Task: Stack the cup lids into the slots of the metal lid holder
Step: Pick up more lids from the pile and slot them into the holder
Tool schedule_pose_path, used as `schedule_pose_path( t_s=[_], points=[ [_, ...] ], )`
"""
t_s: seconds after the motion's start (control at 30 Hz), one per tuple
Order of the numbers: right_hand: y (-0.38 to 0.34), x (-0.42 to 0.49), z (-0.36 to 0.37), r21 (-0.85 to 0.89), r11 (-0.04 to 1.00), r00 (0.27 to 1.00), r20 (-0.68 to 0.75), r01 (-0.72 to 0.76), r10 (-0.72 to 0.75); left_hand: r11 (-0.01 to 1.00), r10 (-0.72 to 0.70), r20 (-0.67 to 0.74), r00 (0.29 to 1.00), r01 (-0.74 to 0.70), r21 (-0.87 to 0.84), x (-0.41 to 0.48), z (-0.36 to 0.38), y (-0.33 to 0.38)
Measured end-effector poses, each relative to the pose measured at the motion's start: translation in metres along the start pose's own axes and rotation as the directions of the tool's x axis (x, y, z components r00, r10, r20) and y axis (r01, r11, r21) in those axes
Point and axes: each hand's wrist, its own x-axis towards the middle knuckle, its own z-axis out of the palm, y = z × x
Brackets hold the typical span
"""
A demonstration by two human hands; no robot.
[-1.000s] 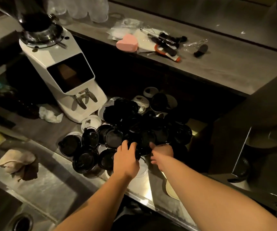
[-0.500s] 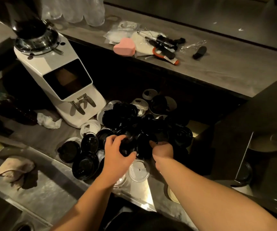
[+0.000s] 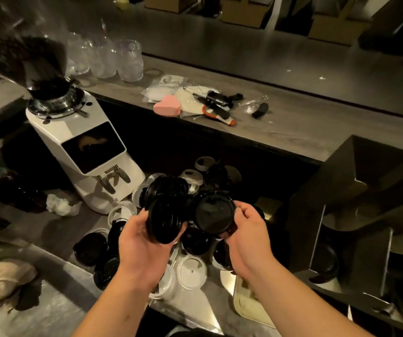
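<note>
Holding black cup lids above the counter, both hands are raised over the loose pile. The left hand (image 3: 144, 242) has its fingers curled round a short stack of black lids (image 3: 164, 221), thumb on the near left edge and fingertips wrapping the underside, so the stack sits tilted with its top facing the camera. The right hand (image 3: 249, 235) pinches a single black lid (image 3: 214, 212) by its right rim, thumb on the near side and the other fingers bent behind it; this lid is also tipped up and sits just beside the stack, the two nearly touching.

Beneath the hands, the pile of lids (image 3: 195, 239) spreads over the steel counter (image 3: 50, 307): mostly black ones, with a white lid (image 3: 192, 272) lying flat near the front edge and a few more white ones at the far side. The metal lid holder (image 3: 356, 239) stands to the right, its slots divided by upright panels; a black lid (image 3: 325, 261) lies in the nearest left slot, and what the other slots hold is too dim to make out.

To the far left stands a white coffee grinder (image 3: 86, 152). On the raised ledge beyond lie a pink heart-shaped sponge (image 3: 166, 108) and some clear glasses (image 3: 113, 58). A crumpled cloth (image 3: 6, 279) rests near left.
</note>
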Motion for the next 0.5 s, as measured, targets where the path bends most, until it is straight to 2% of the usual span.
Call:
schedule_pose_path(
  t_s=[0.1, 0.2, 0.3, 0.43, 0.5],
  points=[
    [-0.029, -0.026, -0.011, 0.114, 0.993, 0.997, 0.078, -0.027, 0.018, 0.995, -0.029, 0.059, 0.998, 0.035, -0.091, -0.019, 0.036, 0.004],
    [-0.05, -0.05, -0.026, 0.176, 0.983, 0.988, 0.153, -0.048, 0.021, 0.995, -0.049, 0.113, 0.992, 0.059, -0.082, -0.042, 0.065, -0.001],
    [-0.068, -0.073, -0.045, 0.165, 0.985, 0.953, 0.304, -0.056, 0.003, 0.991, -0.081, 0.151, 0.985, 0.096, -0.096, -0.066, 0.089, -0.011],
    [-0.076, -0.091, -0.075, 0.153, 0.984, 0.878, 0.452, 0.095, -0.155, 0.981, -0.095, 0.183, 0.979, 0.123, -0.149, -0.092, 0.117, -0.029],
    [-0.073, -0.096, -0.091, 0.067, 0.978, 0.872, 0.443, 0.198, -0.207, 0.983, -0.083, 0.182, 0.98, 0.11, -0.145, -0.105, 0.131, -0.041]
  ],
)
